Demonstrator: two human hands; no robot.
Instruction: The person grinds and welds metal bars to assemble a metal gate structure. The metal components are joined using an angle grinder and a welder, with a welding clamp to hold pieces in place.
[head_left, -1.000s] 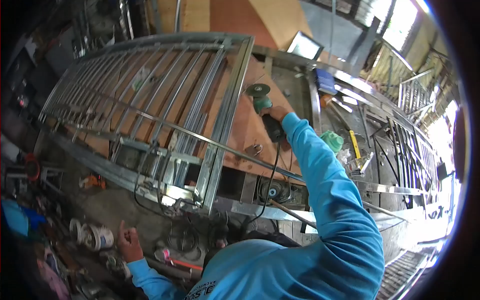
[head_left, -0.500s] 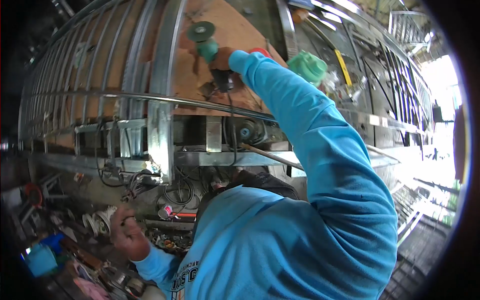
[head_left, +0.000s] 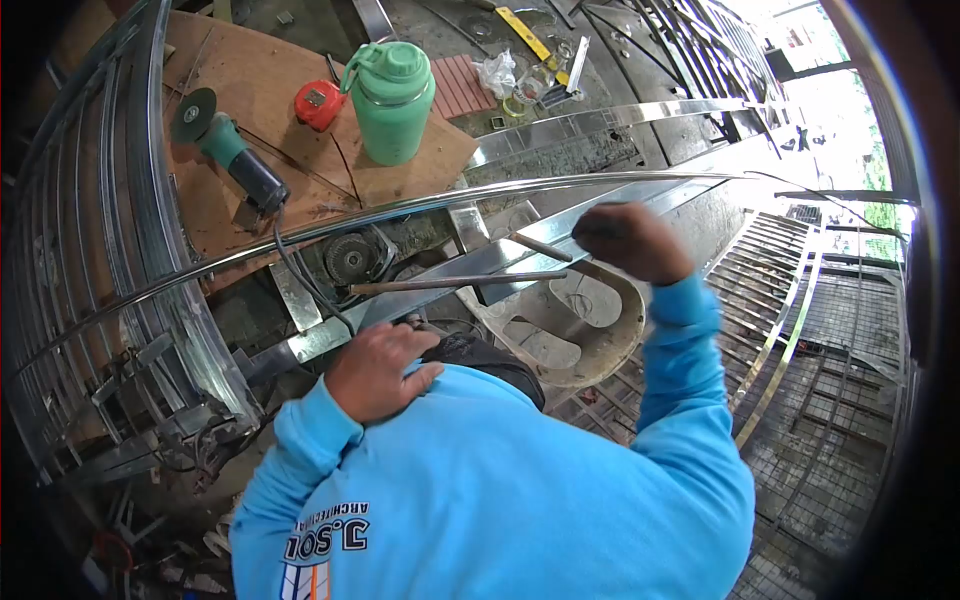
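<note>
My left hand (head_left: 382, 372) lies open at the front of my body, near my lap, with fingers stretched out and thumb apart. My right hand (head_left: 632, 240) is raised over the metal bars at the right, blurred, with its fingers curled in; whatever they hold, if anything, is hidden. A thin stick (head_left: 460, 283) lies between the two hands, and a shorter wooden stick (head_left: 540, 247) is close to the right one. The green and black angle grinder (head_left: 235, 160) rests on the brown board (head_left: 225, 65), apart from both hands, its cord trailing toward me.
A green water bottle (head_left: 393, 105) and a red tape measure (head_left: 318, 104) stand on the board. A long shiny metal rod (head_left: 420, 203) crosses in front. Metal grilles (head_left: 85, 200) rise at the left. A dirty plastic chair (head_left: 600, 350) is below my right hand; a yellow level (head_left: 524, 34) lies farther back.
My right hand has let go of the angle grinder and moved right, away from the board. My left hand has come up from the lower left to my front. The view has turned rightward.
</note>
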